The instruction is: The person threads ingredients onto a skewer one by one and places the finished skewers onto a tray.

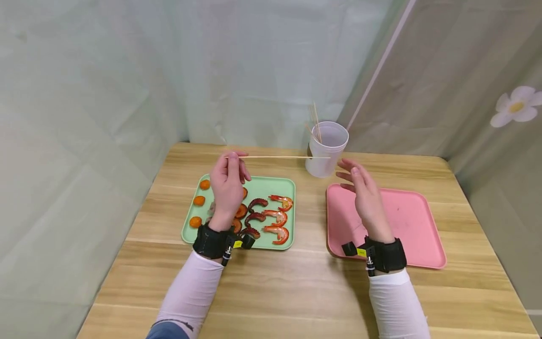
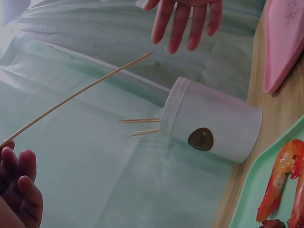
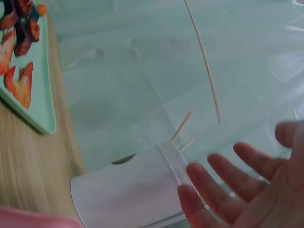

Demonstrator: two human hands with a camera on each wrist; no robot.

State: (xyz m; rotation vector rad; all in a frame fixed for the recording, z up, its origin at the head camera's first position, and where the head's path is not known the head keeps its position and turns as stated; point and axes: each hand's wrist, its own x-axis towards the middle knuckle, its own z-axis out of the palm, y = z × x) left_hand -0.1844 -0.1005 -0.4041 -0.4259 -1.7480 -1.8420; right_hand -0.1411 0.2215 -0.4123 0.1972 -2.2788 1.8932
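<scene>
The thin, pale wooden skewer (image 1: 279, 157) I'm watching is held off the table (image 1: 296, 292) by one end, pinched in the grip of the left hand (image 1: 227, 188) between thumb and fingers. From that grip it runs out to the right; in my head view its free end crosses in front of the white, tapered cup (image 1: 322, 165), but both wrist feeds show it apart from the cup. The tip stops short of the right hand (image 1: 367, 197), whose fingers are spread loosely and hold nothing. More wooden skewers (image 1: 316, 127) stand leaning in the cup.

Below the left hand I see the light green rectangular tray (image 1: 264, 184), with orange-red shrimp (image 1: 277, 218), dark red curled tentacles (image 1: 255, 217) and small orange balls (image 1: 199, 201). The pink rectangular tray (image 1: 406, 221) lies on the table's right side, partly behind the right hand.
</scene>
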